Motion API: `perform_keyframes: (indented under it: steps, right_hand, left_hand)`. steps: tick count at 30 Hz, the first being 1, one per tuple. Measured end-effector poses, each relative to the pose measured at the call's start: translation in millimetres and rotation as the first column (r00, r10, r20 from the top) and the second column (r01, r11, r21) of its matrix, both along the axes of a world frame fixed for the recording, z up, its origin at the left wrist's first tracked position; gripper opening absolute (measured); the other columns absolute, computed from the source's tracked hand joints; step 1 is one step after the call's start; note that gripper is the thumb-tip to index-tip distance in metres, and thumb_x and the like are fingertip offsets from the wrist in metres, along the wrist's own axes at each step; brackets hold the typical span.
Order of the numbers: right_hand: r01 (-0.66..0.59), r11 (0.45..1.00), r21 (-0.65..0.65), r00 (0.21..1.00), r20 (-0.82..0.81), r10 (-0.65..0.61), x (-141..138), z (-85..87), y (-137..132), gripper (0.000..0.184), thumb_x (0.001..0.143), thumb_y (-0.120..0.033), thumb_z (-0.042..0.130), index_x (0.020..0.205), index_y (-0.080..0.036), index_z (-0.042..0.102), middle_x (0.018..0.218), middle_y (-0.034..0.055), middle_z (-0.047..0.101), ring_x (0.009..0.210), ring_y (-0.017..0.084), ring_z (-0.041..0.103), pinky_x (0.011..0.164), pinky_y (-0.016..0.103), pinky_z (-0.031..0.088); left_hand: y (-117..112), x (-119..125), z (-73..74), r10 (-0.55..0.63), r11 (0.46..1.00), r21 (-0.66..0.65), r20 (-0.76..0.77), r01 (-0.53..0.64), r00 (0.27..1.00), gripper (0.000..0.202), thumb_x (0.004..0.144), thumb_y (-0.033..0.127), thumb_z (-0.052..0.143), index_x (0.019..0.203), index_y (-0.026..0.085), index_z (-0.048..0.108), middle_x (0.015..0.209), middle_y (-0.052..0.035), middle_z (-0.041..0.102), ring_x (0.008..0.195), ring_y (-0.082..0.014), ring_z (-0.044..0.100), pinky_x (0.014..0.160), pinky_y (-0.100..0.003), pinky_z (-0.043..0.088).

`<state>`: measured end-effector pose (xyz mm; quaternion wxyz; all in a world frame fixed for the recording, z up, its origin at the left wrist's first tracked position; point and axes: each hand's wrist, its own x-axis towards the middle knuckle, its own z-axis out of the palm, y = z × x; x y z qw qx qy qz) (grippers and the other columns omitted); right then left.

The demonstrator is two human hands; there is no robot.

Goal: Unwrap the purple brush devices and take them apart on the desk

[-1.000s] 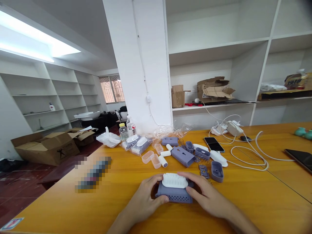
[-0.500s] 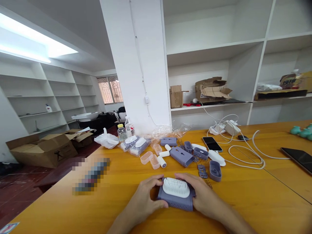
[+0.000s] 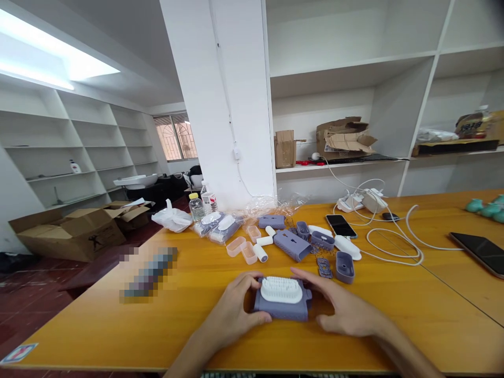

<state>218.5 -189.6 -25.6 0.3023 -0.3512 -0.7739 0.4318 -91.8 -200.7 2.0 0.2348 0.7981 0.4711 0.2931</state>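
A purple-grey plastic case (image 3: 279, 311) lies near the front of the table, with a white bristled brush head (image 3: 281, 290) on its top face. My left hand (image 3: 235, 304) grips the case's left end, thumb at the front and fingers behind. Off its right end, my right hand (image 3: 342, 310) is apart from the case, fingers and thumb spread, holding nothing. A small purple-grey piece sticks out of that right end. Behind the case lie an open purple-grey shell (image 3: 345, 266) and a flat purple-grey part (image 3: 325, 268).
Farther back lie another purple-grey case (image 3: 292, 244), translucent pink boxes (image 3: 236, 247), white cylinders (image 3: 260, 253) and wrapped pieces (image 3: 225, 229). A phone (image 3: 340, 226), white cables (image 3: 389, 252) and a tablet (image 3: 480, 254) are to the right. A pixelated object (image 3: 151, 275) lies left.
My right hand has let go of the case's right end and moved off to the right, its fingers opening. My left hand still holds the case. The camera view has shifted slightly.
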Motion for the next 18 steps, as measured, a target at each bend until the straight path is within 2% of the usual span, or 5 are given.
perform_keyframes:
  steps: [2,4,6,12,18]
  right_hand:
    - [0.045,0.999,-0.001,0.998,0.049,-0.045,-1.0,3.1,0.1,0.103,0.075,-0.032,0.087,0.167,-0.025,0.042,0.17,0.0162,0.046,0.153,0.038,0.048,0.129,0.061,0.035]
    - [0.15,0.987,0.062,0.984,0.083,-0.155,-8.3,2.7,1.6,0.104,0.073,-0.04,0.092,0.165,-0.023,0.046,0.168,0.0188,0.048,0.152,0.04,0.049,0.128,0.063,0.035]
    - [0.219,0.966,0.138,0.966,0.112,-0.235,-16.4,0.1,3.6,0.093,0.076,-0.041,0.091,0.16,-0.024,0.053,0.163,0.0178,0.055,0.149,0.041,0.052,0.127,0.065,0.035]
    - [0.193,0.943,0.272,0.963,0.133,-0.235,-18.4,-4.1,9.6,0.081,0.08,-0.044,0.09,0.153,-0.021,0.061,0.156,0.0191,0.062,0.142,0.041,0.059,0.122,0.063,0.043]
    - [0.144,0.917,0.371,0.968,0.141,-0.208,-14.9,5.3,14.4,0.073,0.081,-0.041,0.09,0.146,-0.021,0.066,0.149,0.0195,0.067,0.136,0.041,0.064,0.116,0.061,0.049]
  left_hand:
    - [1.7,-0.9,-1.6,0.021,0.999,0.031,0.009,-0.021,1.0,0.046,0.075,0.032,0.095,0.107,0.025,0.063,0.145,-0.0088,0.068,0.134,-0.0349,0.063,0.117,-0.052,0.047]
    - [3.2,-1.3,-3.3,0.023,0.998,0.062,0.018,-0.024,1.0,0.045,0.076,0.033,0.094,0.108,0.026,0.064,0.146,-0.0086,0.068,0.135,-0.0348,0.064,0.117,-0.053,0.047]
    - [4.4,-1.1,-4.8,0.009,0.996,0.086,0.026,-0.011,1.0,0.044,0.078,0.036,0.093,0.109,0.026,0.064,0.146,-0.0088,0.068,0.135,-0.0349,0.065,0.117,-0.054,0.048]
    - [10.1,2.1,-6.4,-0.066,0.988,0.141,0.054,0.058,0.996,0.04,0.083,0.037,0.091,0.107,0.024,0.062,0.145,-0.0112,0.068,0.134,-0.0338,0.065,0.116,-0.052,0.049]
    - [20.4,6.0,-10.1,-0.1,0.981,0.175,0.084,0.084,0.991,0.039,0.082,0.029,0.091,0.106,0.021,0.062,0.138,-0.0135,0.071,0.127,-0.0332,0.068,0.112,-0.052,0.051]
